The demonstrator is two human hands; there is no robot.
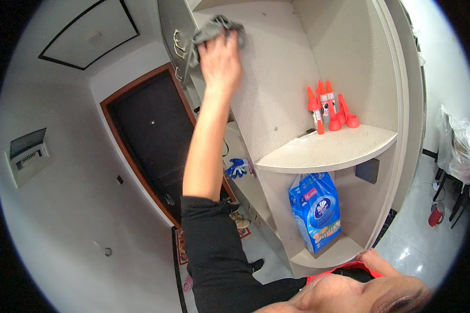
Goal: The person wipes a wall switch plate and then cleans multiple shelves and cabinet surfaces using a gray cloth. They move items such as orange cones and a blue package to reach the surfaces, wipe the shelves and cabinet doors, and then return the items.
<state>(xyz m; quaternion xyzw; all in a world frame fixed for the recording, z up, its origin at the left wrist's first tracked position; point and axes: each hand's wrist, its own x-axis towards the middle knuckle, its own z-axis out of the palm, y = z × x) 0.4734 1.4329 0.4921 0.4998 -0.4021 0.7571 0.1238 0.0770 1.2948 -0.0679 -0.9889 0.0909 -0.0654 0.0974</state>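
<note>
My left hand (221,62) is raised high, its fingers pressing a crumpled grey cloth (219,29) against the upper back panel (266,66) of a pale corner shelf unit. Hand and cloth are slightly blurred. Low on the right, my right hand (370,257) is by the front edge of the unit's side, partly hidden; its grip cannot be made out. On the rounded middle shelf (297,156) stand several small bottles with red nozzle caps (323,103) and loose red caps (334,123). A blue plastic package (317,213) stands upright on the lower shelf (321,258).
Left of the unit, blue-and-white gloves (237,168) lie on a lower surface, with shoes (241,221) below. A dark door (149,137) stands beyond. A chair with plastic bags (454,144) and a red object (436,217) are at the right. A dark square plate (367,171) sits under the shelf.
</note>
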